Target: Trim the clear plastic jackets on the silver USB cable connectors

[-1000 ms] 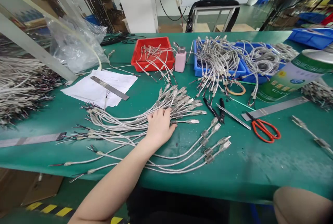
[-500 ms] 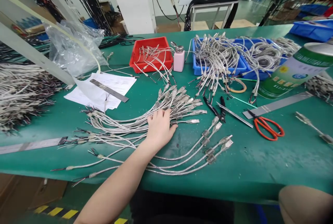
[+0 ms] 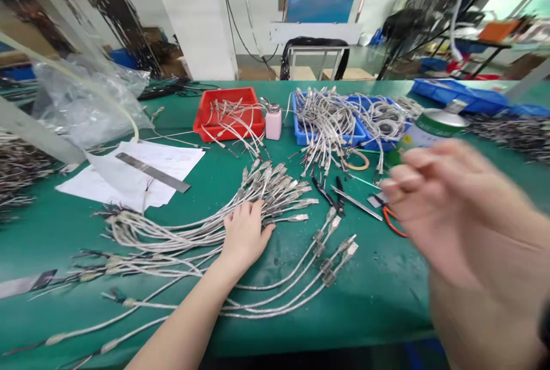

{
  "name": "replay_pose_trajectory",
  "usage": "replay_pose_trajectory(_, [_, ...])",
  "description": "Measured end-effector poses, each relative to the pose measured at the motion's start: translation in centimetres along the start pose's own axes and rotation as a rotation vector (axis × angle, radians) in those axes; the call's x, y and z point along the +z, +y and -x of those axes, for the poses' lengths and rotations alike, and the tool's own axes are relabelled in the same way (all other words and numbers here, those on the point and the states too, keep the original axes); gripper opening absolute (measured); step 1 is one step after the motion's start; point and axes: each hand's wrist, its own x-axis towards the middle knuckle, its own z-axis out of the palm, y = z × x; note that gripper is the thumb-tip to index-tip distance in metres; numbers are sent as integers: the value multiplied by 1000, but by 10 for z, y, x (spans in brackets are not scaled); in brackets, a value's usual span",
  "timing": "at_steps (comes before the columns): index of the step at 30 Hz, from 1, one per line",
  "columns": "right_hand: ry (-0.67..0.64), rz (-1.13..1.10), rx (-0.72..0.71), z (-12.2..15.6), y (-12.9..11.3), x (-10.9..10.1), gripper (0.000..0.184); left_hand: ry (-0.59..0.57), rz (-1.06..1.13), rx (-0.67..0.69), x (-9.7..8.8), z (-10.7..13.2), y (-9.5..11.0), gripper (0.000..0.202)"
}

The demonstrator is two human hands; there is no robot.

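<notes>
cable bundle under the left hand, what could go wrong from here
The cables in the bundle overlap, so they might tangle if the left hand drags them.

The left forearm crosses the loose cables beside the bundle; sliding it could sweep them out of line.

The right hand, blurred and raised in front of the can and orange-handled scissors, might knock either if lowered carelessly.

The cables point(image 3: 189, 238) have smooth, slightly glossy plastic jackets with a silvery look, tipped with metal plugs point(image 3: 301, 217). A smooth covering with a soft sheen faces the bench point(image 3: 378, 278); the red tray point(image 3: 200, 131) is shiny plastic. Matt paper sheets point(image 3: 92, 182), a dull metal ruler point(image 3: 152, 172) and a crinkled, glossy, see-through plastic bag point(image 3: 86, 101) complete the mix.
</notes>
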Motion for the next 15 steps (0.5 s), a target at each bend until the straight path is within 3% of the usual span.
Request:
replay_pose_trajectory(6, [-6,-231,279,-5,42,-1,8,16,19,12,2,0,-1,46])
replay_pose_trajectory(10, [-20,-250,324,-1,50,-5,6,13,27,2,3,-1,-1,46])
replay_pose_trajectory(15, [25,-179,374,1,53,-7,18,17,28,-3,4,-3,-1,43])
